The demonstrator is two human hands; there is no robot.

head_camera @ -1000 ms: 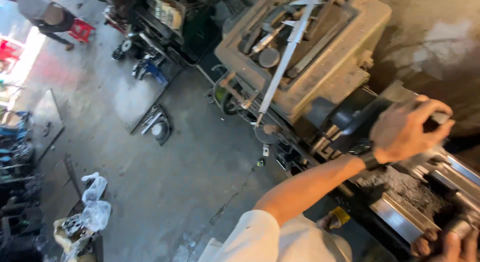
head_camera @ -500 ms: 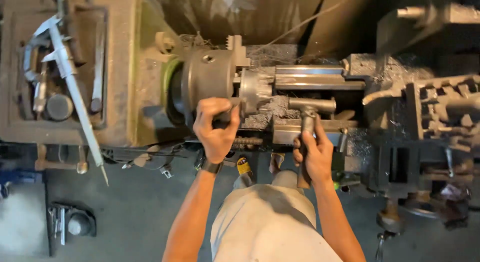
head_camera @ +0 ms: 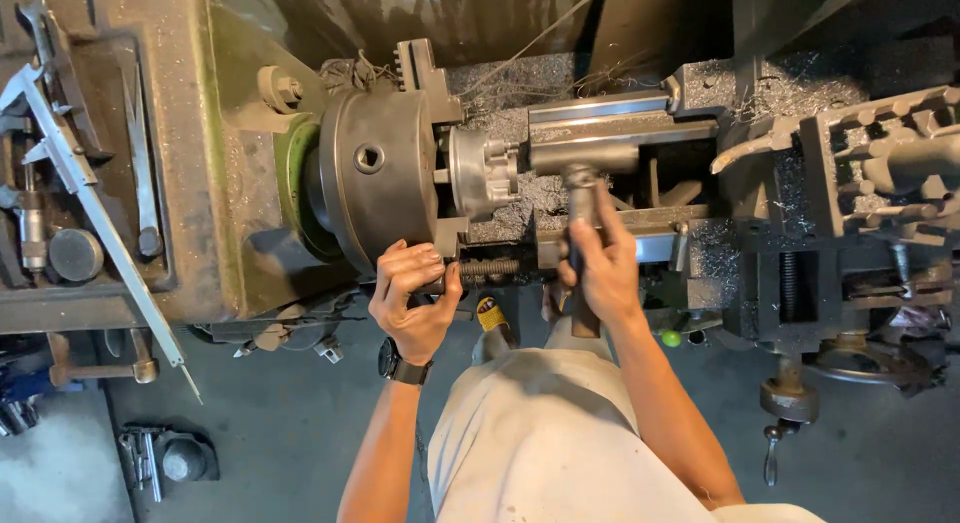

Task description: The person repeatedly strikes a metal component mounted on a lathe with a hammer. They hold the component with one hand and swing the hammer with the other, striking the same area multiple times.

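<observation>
I look down on a lathe. My left hand [head_camera: 412,298] grips the lower edge of the big round steel chuck [head_camera: 380,188], fingers curled over its rim. A shiny metal workpiece [head_camera: 482,170] is clamped in the chuck jaws. My right hand [head_camera: 600,263] is closed around the handle of a heavy hammer [head_camera: 583,178], whose head lies level just right of the workpiece. A dark watch sits on my left wrist.
A long caliper [head_camera: 90,208] and other tools lie on the headstock top at left. The tool post and carriage [head_camera: 850,173] stand at right, with metal chips around them. Handwheels [head_camera: 790,398] jut out at lower right. Grey concrete floor lies below.
My left hand slid from the chuck's face down to its lower rim. The right hand moved up the hammer handle, and the hammer head now sits by the workpiece. The view came closer.
</observation>
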